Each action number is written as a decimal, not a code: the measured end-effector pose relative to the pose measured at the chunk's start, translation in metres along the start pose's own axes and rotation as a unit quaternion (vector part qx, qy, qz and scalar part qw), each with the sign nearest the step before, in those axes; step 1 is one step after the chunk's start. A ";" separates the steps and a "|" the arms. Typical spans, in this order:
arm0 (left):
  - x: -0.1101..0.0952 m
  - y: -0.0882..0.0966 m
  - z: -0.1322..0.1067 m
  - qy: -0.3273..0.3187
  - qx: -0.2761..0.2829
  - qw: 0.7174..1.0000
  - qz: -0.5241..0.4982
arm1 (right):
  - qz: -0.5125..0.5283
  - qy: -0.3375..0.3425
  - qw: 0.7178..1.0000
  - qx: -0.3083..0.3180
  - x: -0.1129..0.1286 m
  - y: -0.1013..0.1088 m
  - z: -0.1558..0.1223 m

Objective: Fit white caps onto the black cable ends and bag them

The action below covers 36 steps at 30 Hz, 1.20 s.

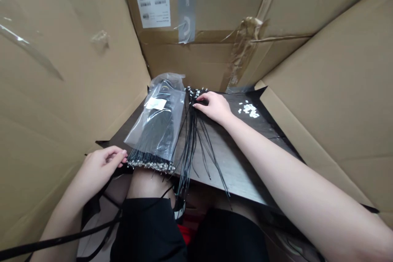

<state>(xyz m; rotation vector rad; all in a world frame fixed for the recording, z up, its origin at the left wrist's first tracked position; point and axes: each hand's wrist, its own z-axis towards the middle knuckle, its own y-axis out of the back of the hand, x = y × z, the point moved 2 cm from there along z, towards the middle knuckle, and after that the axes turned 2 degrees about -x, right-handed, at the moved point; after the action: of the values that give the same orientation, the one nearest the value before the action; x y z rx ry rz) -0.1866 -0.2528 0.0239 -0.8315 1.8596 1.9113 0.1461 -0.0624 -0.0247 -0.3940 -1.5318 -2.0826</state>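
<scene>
Right hand point(214, 107) at wires point(190, 139), centre, left hand point(102, 163) by bag point(156, 129), lower left, cannot tell if either grasps anything

Tabletop point(233, 168): bag point(162, 125), wires point(192, 139), white pieces point(251, 110)

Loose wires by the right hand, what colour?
Black; the loose wires show best in the head view, the only one.

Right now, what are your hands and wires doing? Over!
Left hand beside bagged wires, grip unclear. Right hand at upper ends of loose black wires. Plastic bag between hands.
</scene>
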 end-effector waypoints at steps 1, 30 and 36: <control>0.000 -0.003 0.000 0.014 0.031 0.999 -0.018 | 0.000 0.001 1.000 0.000 0.000 0.000 0.000; 0.000 0.001 0.006 0.073 0.086 0.990 -0.090 | 0.020 0.001 1.000 -0.004 -0.004 -0.003 0.001; 0.007 0.005 -0.002 0.038 0.041 0.994 -0.093 | 0.007 0.024 1.000 -0.019 0.008 0.001 -0.005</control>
<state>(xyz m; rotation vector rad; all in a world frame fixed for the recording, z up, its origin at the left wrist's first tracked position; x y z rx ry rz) -0.1948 -0.2566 0.0237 -1.0239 1.8200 1.7003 0.1405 -0.0693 -0.0212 -0.3648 -1.4602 -2.0977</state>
